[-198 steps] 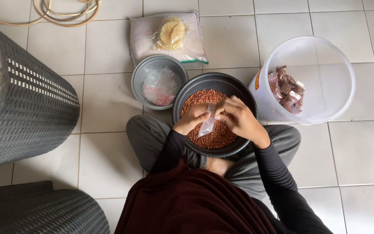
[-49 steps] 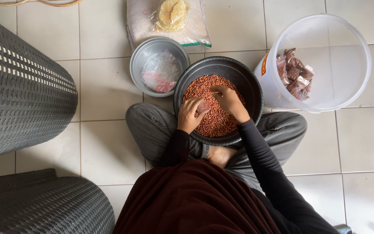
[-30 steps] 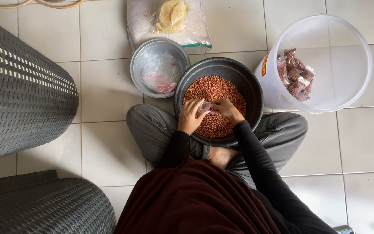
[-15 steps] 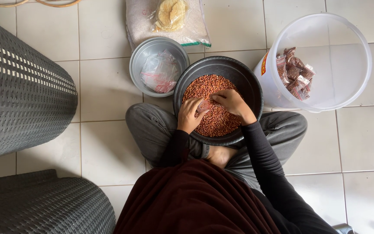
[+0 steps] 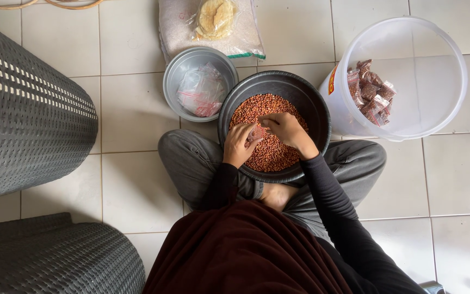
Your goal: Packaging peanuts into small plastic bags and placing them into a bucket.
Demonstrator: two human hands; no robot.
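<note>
Head view, only one I have. Both hands sit over the dark basin (image 5: pixel 322 109) of red-brown peanuts (image 5: pixel 265 139). Left hand (image 5: pixel 239 146) at 9 o'clock of the pile, right hand (image 5: pixel 288 130) at 3. Between them a small clear bag (image 5: pixel 256 133), both hands pinching it, fingers curled on its edges. I can't tell the bag's long axis. The two hands look equally close to it. Grey bowl (image 5: pixel 176 71) with empty bags at 10 o'clock, clear bucket (image 5: pixel 436 81) with filled packets at 2.
</note>
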